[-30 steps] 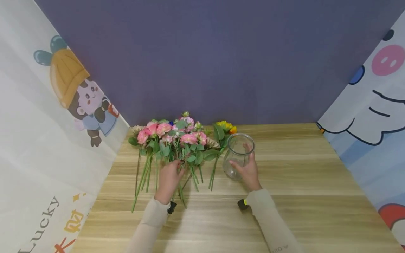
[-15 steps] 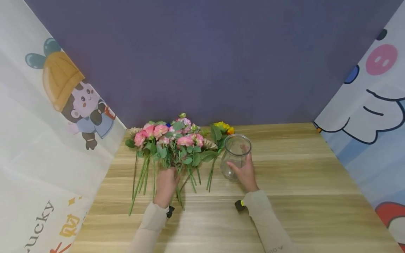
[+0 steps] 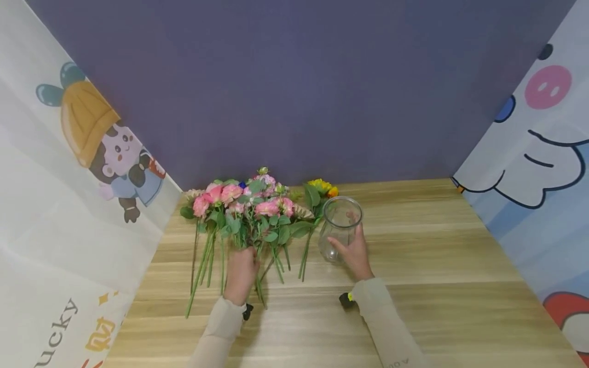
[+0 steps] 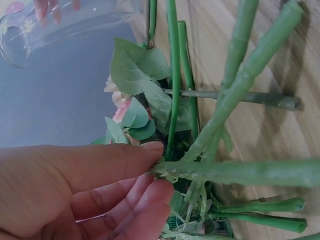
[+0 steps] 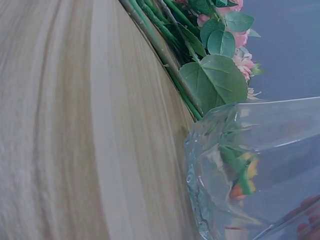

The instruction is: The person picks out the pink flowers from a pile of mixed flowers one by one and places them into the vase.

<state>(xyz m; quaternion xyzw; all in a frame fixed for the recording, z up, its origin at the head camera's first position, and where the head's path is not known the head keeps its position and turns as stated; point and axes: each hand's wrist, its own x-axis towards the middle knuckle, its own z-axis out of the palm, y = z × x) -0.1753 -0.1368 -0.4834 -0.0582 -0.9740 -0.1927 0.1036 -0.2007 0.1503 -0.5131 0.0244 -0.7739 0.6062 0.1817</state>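
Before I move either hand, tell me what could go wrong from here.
Snagging: the left hand pinches a green stem that lies among crossing stems, so pulling it could drag neighbours along.
Slipping: the right hand holds the clear vase by its side, and its smooth wall might slide or tip if bumped.
Brushing: yellow flowers lie just beyond the vase, so pushing it forward could disturb them.

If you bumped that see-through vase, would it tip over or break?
The vase looks like clear glass, so it would probably crack if it fell hard. Its smooth, shiny sides might feel slippery. A little bump probably wouldn't tip it right now, because the right hand is holding its side.
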